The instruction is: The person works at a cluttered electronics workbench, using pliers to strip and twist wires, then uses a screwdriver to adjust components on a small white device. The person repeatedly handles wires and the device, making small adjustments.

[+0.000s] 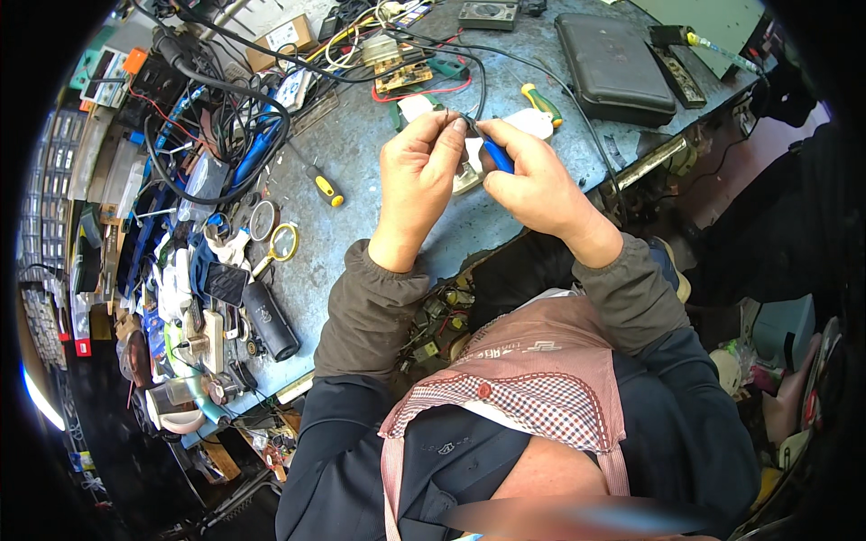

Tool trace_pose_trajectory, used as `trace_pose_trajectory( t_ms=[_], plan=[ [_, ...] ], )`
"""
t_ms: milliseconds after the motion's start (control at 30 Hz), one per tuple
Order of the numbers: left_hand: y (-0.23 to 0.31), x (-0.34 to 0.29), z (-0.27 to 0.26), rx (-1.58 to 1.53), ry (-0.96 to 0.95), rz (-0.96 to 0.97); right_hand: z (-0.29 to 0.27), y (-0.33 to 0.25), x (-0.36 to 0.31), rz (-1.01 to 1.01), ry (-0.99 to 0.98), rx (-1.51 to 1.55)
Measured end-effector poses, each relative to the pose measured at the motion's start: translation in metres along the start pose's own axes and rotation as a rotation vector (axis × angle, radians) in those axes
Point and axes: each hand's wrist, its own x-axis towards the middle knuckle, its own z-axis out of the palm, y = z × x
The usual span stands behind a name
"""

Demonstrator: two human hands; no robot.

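Note:
My left hand (pixel 420 171) is closed, its thumb and fingers pinching the end of a thin black cable (pixel 483 88) above the workbench. Close against it, my right hand (pixel 539 180) grips a blue-handled tool (pixel 499 156), whose dark tip meets the cable at my left fingertips. My fingers partly cover the tip, so its exact kind is hidden. Under and behind my hands lie a white housing (pixel 530 123) and a pale piece (pixel 467 177), both partly covered. A green-and-yellow screwdriver handle (pixel 543 105) rests just beyond my right hand.
A circuit board (pixel 402 72) lies among tangled wires at the back. A black case (pixel 615 68) sits at the back right. On the left are a yellow-handled screwdriver (pixel 325 186), a magnifying glass (pixel 283 242), a black cylinder (pixel 271 322) and thick looped cable (pixel 283 126). The blue workbench (pixel 361 135) has a worn front edge.

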Motion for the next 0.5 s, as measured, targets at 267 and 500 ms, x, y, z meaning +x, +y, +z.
trace_pose_trajectory(
  t_ms=[267,500],
  plan=[
    [-0.005,0.011,-0.029,0.101,-0.309,0.032,-0.021,-0.007,0.004,0.171,-0.208,0.34],
    [-0.003,0.008,-0.018,-0.052,-0.235,0.062,-0.024,-0.011,0.006,0.171,-0.221,0.238]
  ],
)
